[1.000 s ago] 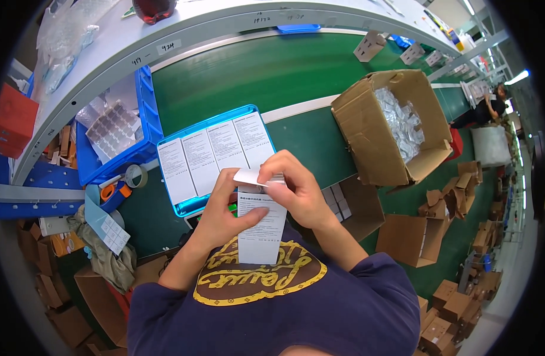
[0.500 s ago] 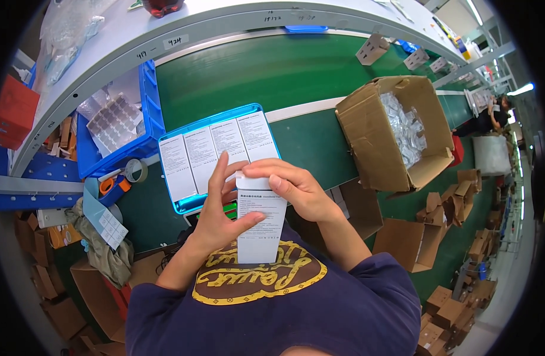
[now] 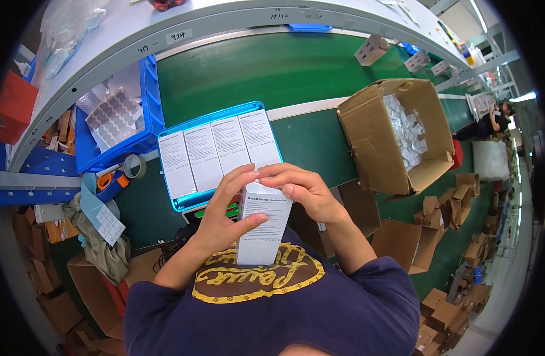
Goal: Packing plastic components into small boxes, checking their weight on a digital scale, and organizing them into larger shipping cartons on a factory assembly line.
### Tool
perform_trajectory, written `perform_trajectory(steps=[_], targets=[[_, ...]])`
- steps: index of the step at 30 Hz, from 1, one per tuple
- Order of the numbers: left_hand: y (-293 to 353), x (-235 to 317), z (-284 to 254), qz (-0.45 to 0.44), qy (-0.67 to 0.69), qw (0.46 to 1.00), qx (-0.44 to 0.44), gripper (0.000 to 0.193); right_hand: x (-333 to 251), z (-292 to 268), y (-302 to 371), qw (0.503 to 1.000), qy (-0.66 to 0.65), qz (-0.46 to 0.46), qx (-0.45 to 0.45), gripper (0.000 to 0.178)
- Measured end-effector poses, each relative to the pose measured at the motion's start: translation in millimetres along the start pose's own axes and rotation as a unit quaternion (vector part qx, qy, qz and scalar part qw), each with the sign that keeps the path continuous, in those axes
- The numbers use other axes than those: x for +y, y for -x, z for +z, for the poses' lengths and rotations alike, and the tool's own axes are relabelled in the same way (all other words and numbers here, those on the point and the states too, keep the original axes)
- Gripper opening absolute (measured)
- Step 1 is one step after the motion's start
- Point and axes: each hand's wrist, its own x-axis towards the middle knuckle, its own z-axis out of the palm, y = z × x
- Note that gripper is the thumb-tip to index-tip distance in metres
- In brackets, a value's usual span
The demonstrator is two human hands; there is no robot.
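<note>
1. In the head view, a white box (image 3: 263, 237) is held on the person's side of a blue tray (image 3: 192, 202), its top end nearest the tray, its printed face shown to the camera.
2. The box is gripped by the left hand (image 3: 225, 213), thumb laid across the printed face, fingers bent at the upper left edge.
3. The right hand (image 3: 314, 197) is curled over the top end; whether its fingertips touch the left's cannot be told.
4. Four white cartons (image 3: 201, 149) are lined up within the tray's rim, the near edge partly hidden by the hands.
5. To the tray's right, a stretch of dark green worktop (image 3: 311, 139) is seen before a cardboard box (image 3: 367, 142) of clear packets (image 3: 406, 130).
6. To the tray's left, a blue bin (image 3: 152, 95) is set near the far corner, a tape roll (image 3: 143, 168) just beside the left edge.
7. Beyond the tray's far rim, a broad green surface (image 3: 254, 68) is bordered by a white strip (image 3: 302, 109).
</note>
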Motion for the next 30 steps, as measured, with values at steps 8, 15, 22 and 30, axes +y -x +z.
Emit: perform_trajectory(steps=[8,15,22,30], targets=[[-8,13,1,-0.022,0.063,0.997,0.029,0.101,-33,9,-27,0.980,0.193,0.017,-0.049,0.034],[-1,3,-3,-0.065,0.057,0.996,0.017,0.095,-17,4,-23,0.983,0.168,0.026,-0.064,0.034],[5,-9,3,-0.048,0.052,0.994,0.085,0.051,34,28,-6,0.993,0.050,-0.045,0.097,0.027],[-48,-49,-46,-0.134,0.077,0.959,0.238,0.035,67,18,-10,0.953,0.078,-0.016,0.291,0.029]])
